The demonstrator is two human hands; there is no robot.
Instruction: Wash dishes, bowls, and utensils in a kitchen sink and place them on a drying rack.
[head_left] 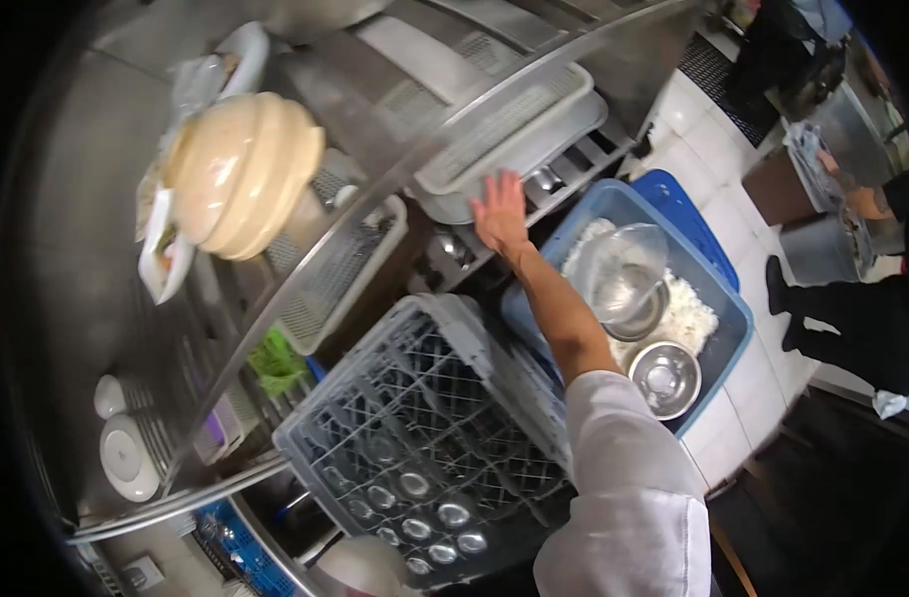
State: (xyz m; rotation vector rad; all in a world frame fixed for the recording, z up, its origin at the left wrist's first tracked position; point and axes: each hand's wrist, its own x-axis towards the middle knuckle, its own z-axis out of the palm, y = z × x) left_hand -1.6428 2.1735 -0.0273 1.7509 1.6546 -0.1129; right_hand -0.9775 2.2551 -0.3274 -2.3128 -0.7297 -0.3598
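My right hand (500,212) reaches out with its fingers spread and nothing held. It is at the near side of a pale plastic basket (519,124) stacked with another pale container on the shelf under the steel counter. Whether the fingertips touch the container is hard to tell. Small shiny metal containers (546,180) sit on the slatted shelf beside the hand. Below my forearm stands a blue tub (738,333) of white rice-like food, with a clear plastic bowl (628,261) and a metal bowl (664,380) in it. My left hand is out of view.
A grey dishwasher rack (350,403) holding several glasses stands beside the shelf. Stacked cream bowls (243,174) and white plates (128,458) are on the steel counter (106,269). A blue lid (685,219) lies behind the tub. At the right, a person in dark trousers (852,343) stands near bins.
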